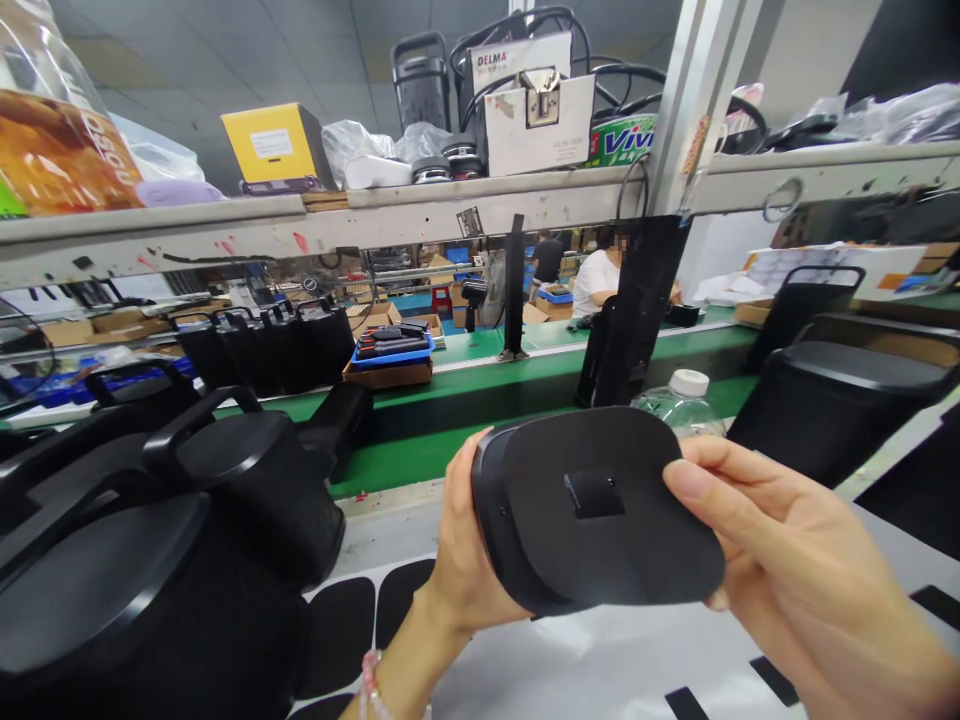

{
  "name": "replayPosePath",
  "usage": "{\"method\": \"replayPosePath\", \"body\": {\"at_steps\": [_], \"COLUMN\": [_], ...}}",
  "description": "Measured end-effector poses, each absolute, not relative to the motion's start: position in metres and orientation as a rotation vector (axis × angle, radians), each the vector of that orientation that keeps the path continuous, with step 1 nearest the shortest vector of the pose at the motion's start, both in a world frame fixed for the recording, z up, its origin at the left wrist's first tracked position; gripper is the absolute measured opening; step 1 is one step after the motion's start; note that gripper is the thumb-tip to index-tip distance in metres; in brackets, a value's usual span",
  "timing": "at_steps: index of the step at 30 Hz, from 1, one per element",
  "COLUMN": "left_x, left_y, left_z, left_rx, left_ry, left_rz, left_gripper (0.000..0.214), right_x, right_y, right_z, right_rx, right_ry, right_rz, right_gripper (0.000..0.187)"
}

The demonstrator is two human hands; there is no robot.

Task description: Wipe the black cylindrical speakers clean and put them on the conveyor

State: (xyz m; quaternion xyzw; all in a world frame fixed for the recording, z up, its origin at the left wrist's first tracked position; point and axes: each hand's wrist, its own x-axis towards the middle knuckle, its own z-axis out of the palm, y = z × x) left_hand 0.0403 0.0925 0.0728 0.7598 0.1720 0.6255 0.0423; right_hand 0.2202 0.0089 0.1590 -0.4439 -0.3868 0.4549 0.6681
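Note:
I hold a black rounded plastic cover (600, 510) up in front of me with both hands; a small square recess sits in its middle. My left hand (465, 560) grips its left edge from behind, fingers wrapped round. My right hand (780, 560) pinches its right edge, thumb on top. Below it lies a white sheet (600, 670) carrying black rounded pads (337, 630).
Black speaker bodies with handles (150, 560) crowd the left; another (847, 400) stands at right. A clear bottle with a white cap (686, 395) is behind the cover. A green conveyor (465, 400) runs across. Overhead shelf (375, 220) holds boxes. A seated person in white (600, 280) works far back.

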Motion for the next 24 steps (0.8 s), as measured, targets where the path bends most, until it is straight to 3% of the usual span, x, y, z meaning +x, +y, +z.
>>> {"method": "replayPosePath", "body": {"at_steps": [12, 24], "left_x": [0.039, 0.042], "left_y": [0.094, 0.095], "left_z": [0.076, 0.075], "left_rx": [2.307, 2.281], "left_ry": [0.479, 0.442], "left_rz": [1.969, 1.967], "left_gripper": [0.132, 0.124], "right_x": [0.202, 0.211], "right_y": [0.006, 0.011], "right_z": [0.167, 0.155], "right_rx": [-1.113, -1.042], "right_ry": [-0.625, -0.82], "right_rz": [0.932, 0.989], "right_gripper": [0.049, 0.035]}}
